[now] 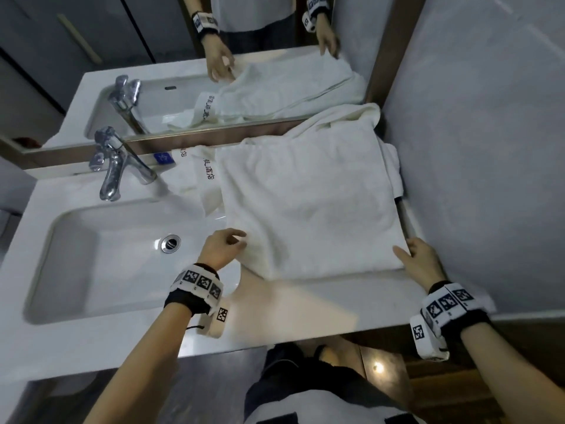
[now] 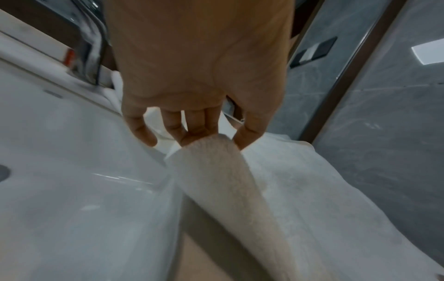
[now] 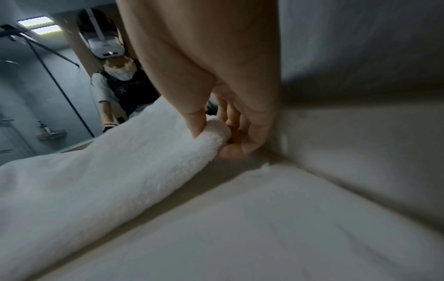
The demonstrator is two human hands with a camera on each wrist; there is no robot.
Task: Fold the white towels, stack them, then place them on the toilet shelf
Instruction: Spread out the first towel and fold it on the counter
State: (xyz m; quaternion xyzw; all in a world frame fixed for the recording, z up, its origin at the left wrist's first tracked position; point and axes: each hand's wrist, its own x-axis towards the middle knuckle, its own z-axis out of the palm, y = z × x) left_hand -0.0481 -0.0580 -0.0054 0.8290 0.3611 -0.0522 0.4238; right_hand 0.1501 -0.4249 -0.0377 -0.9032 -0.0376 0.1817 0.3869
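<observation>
A large white towel lies spread on the counter to the right of the sink, partly folded, its far end bunched against the mirror. My left hand pinches its near left corner between thumb and fingers. My right hand pinches the near right corner, lifted a little off the counter beside the wall. A second white towel with dark printed characters lies crumpled under it, beside the tap.
The white sink basin with its drain fills the left. A chrome tap stands at the back. The mirror runs behind the counter, and a grey wall closes the right side.
</observation>
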